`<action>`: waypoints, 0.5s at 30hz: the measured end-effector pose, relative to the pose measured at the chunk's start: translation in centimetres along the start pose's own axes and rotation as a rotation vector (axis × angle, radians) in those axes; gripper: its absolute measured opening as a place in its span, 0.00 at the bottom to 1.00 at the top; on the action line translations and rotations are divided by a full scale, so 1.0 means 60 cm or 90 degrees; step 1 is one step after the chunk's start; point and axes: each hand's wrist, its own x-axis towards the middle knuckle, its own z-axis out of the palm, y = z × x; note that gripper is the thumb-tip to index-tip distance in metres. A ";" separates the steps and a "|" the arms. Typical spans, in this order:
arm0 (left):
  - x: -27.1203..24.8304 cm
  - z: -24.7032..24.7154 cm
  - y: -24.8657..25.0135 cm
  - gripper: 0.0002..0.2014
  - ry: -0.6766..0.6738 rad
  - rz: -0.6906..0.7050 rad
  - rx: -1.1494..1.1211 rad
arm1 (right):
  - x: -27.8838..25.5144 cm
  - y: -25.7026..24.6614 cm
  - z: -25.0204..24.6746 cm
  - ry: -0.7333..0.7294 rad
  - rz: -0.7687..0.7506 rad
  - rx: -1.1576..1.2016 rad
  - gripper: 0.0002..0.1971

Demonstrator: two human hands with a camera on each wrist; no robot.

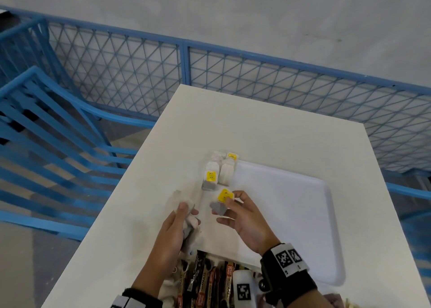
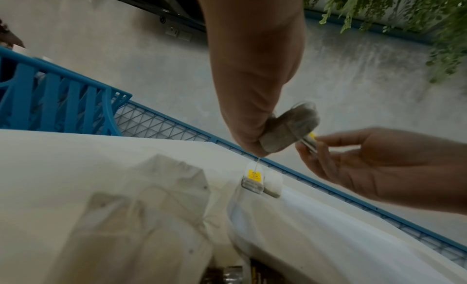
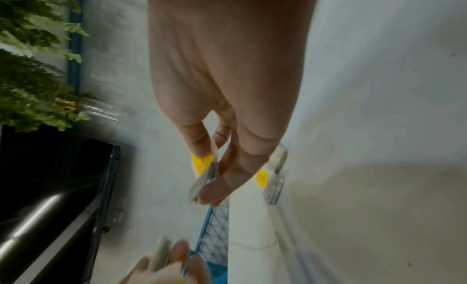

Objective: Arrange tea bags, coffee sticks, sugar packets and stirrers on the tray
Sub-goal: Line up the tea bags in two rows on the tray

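My right hand pinches a tea bag with a yellow tag just above the white tray's near left part. In the right wrist view its fingertips clamp that tea bag. My left hand grips a bunch of tea bags over the table, left of the tray. Its thumb presses on one grey bag. Several tea bags lie in two short rows at the tray's far left corner, and they also show as tea bags from the left wrist.
Coffee sticks and a white bottle lie at the table's near edge, between my forearms. A blue mesh fence runs behind the table, and blue chairs stand to its left.
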 end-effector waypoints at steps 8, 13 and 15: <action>-0.004 -0.009 0.001 0.20 0.052 -0.009 0.019 | 0.050 -0.003 -0.043 0.069 -0.029 -0.061 0.09; -0.008 -0.012 0.004 0.20 0.053 -0.014 0.030 | 0.095 0.001 -0.048 0.205 -0.044 -0.193 0.10; -0.006 -0.013 0.003 0.20 0.060 -0.012 0.024 | 0.116 0.010 -0.052 0.262 -0.050 -0.250 0.13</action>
